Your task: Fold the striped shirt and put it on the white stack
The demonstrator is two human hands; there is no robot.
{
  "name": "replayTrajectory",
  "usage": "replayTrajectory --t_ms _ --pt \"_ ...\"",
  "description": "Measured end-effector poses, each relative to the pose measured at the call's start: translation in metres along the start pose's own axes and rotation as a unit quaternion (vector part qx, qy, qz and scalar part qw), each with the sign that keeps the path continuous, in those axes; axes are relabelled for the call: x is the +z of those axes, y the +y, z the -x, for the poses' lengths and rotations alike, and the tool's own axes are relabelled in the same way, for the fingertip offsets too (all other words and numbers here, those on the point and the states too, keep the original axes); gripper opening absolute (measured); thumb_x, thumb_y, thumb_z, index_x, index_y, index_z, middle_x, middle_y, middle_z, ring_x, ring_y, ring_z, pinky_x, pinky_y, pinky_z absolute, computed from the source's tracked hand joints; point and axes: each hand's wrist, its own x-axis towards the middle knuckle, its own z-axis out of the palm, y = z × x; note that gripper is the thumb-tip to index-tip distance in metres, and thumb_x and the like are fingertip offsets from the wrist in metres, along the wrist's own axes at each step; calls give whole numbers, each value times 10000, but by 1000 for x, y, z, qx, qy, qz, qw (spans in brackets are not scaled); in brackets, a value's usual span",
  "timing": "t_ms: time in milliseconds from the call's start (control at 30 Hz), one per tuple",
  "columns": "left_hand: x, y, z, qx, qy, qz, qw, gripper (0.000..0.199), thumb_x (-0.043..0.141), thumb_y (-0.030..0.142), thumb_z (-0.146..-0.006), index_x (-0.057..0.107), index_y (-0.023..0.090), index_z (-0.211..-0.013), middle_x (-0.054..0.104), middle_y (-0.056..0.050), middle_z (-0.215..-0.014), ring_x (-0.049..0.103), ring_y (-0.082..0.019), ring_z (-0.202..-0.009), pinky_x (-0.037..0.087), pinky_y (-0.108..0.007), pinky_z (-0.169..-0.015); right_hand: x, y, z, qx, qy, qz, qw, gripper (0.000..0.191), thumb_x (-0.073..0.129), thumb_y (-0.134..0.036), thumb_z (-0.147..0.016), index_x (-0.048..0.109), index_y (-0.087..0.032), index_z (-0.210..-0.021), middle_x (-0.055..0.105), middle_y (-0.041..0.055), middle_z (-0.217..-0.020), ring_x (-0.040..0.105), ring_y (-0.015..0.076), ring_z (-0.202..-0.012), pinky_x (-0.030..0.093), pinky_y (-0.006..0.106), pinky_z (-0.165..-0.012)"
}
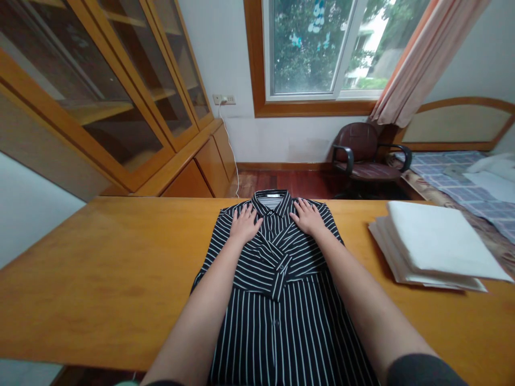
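Note:
A black shirt with white stripes (277, 316) lies front side up on the wooden table, its collar (272, 201) at the far edge. Both sleeves are folded inward over the chest, and the cuffs cross near the middle. My left hand (244, 222) rests flat on the shirt's left shoulder area, fingers spread beside the collar. On the other side of the collar, my right hand (308, 216) presses flat on the cloth with its fingers apart. Neither hand grips the fabric. The shirt's lower end runs out of view at the bottom.
A stack of white folded sheets or boards (442, 241) sits on the table (100, 279) at the right. Beyond the table stand a brown armchair (362, 153) and a bed (450, 171). A glass-doored cabinet (161, 96) lines the left, with a white cord (231, 145) hanging beside it.

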Motion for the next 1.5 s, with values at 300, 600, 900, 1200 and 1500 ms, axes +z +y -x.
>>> replayTrajectory --t_ms 300,600,900,1200,1500 --pt "2 -1 0 0 5 -4 1000 677 177 595 -995 435 220 -1496 254 -53 -1638 143 -276 -1531 90 -561 -1229 2 -4 5 14 62 8 998 604 261 -415 -1025 418 -65 -1492 343 124 -1593 252 253 -1491 148 443 -1223" --pt "3 -2 0 0 8 -2 1000 692 165 605 -990 398 225 -1519 228 -51 -1646 133 -287 -1532 70 -571 -1227 -8 -41 95 -79 87 -31 993 597 294 -443 -1023 442 -96 -1486 340 125 -1594 273 274 -1488 210 469 -1219" --pt "-2 -21 10 -32 -10 -5 999 716 145 616 -983 419 214 -1508 235 -63 -1642 136 -289 -1531 82 -588 -1220 9 -35 207 -11 78 -52 996 637 329 -509 -1017 369 -136 -1531 297 115 -1614 232 289 -1507 272 508 -1207" --pt "-4 -32 23 -68 -7 -14 998 721 141 624 -976 418 228 -1510 231 -60 -1643 131 -292 -1532 94 -591 -1219 15 -29 225 -17 126 -35 991 654 337 -506 -1017 243 -191 -1583 293 105 -1615 259 292 -1497 251 539 -1204" --pt "-14 -46 56 -169 2 -13 986 736 130 606 -974 436 194 -1501 229 -87 -1639 150 -333 -1523 122 -633 -1199 5 -15 183 -102 76 -19 992 624 370 -516 -1013 361 -178 -1537 266 80 -1627 221 240 -1512 220 473 -1232"
